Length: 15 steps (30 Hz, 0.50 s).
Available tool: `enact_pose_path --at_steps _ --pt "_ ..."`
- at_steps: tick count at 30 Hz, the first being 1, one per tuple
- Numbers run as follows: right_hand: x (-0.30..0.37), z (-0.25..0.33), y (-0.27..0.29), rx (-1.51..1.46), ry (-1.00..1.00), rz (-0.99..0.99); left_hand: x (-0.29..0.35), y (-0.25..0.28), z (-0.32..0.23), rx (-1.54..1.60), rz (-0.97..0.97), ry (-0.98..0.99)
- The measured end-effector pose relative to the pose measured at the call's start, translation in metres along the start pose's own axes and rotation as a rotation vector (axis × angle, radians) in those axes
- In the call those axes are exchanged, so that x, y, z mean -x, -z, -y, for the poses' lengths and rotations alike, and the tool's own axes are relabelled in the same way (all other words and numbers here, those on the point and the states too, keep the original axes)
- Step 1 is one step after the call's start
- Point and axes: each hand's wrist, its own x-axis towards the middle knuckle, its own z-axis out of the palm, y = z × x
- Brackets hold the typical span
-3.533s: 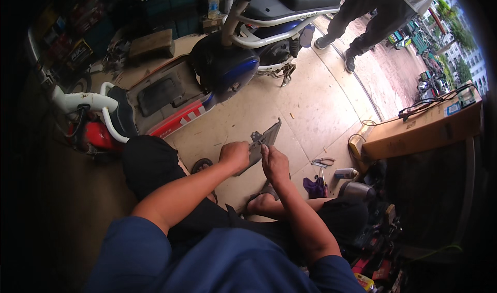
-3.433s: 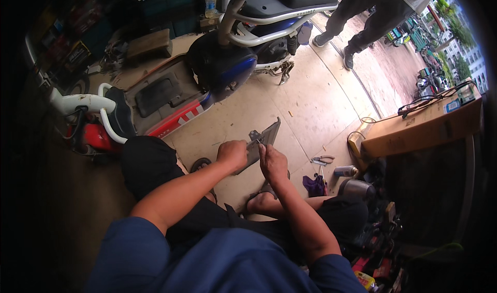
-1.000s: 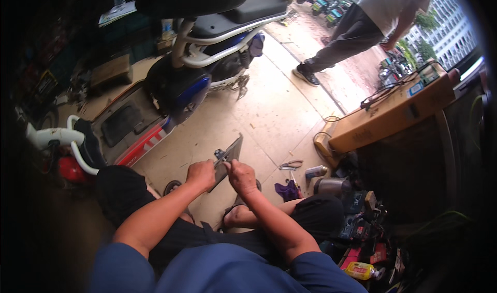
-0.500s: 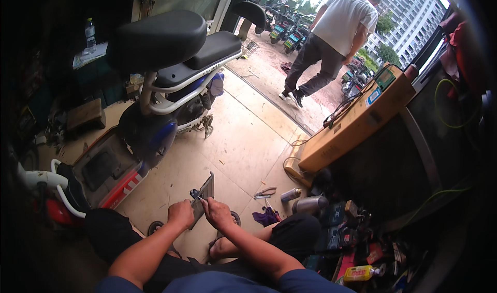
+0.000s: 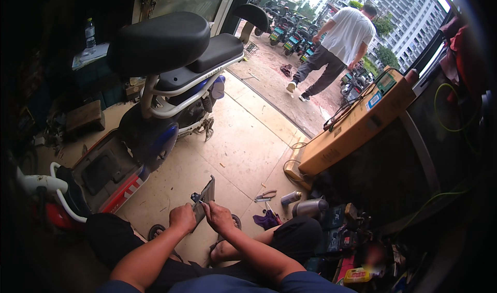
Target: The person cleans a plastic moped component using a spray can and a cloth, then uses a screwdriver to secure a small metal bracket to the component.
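Note:
A long, flat dark-grey plastic panel [image 5: 208,192] is held up in front of my knees, tilted, with a hooked far end. A small black fitting [image 5: 195,196] sits by its left edge. My left hand [image 5: 183,218] is closed around the near left part of the panel, its fingertips hidden. My right hand [image 5: 220,217] is closed in a pinch against the panel's right side. Something small and pale shows at its fingertips, too small to name.
At left stands an electric scooter [image 5: 181,70] with a black seat. Pliers [image 5: 267,193], a spray can [image 5: 291,197], a silver canister [image 5: 310,206] and a purple cloth [image 5: 266,219] lie right of my hands. Beyond is a long cardboard box [image 5: 347,127]. A person [image 5: 344,39] walks outside.
The person outside has walked farther off. My hands and the panel have shifted only slightly, both hands keeping their grips.

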Motion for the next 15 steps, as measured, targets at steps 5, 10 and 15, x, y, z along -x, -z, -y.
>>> enact_pose_path --at_steps 5,10,15 --pt "-0.006 0.009 0.007 0.024 -0.062 0.038 0.002 0.007 -0.004 0.03 -0.027 0.004" --pt "-0.048 0.071 0.092 0.111 -0.099 0.065 0.012 0.082 -0.052 0.12 -0.135 -0.041" --pt "-0.077 0.132 0.209 0.253 -0.001 0.114 0.024 0.154 -0.109 0.29 -0.166 -0.148"
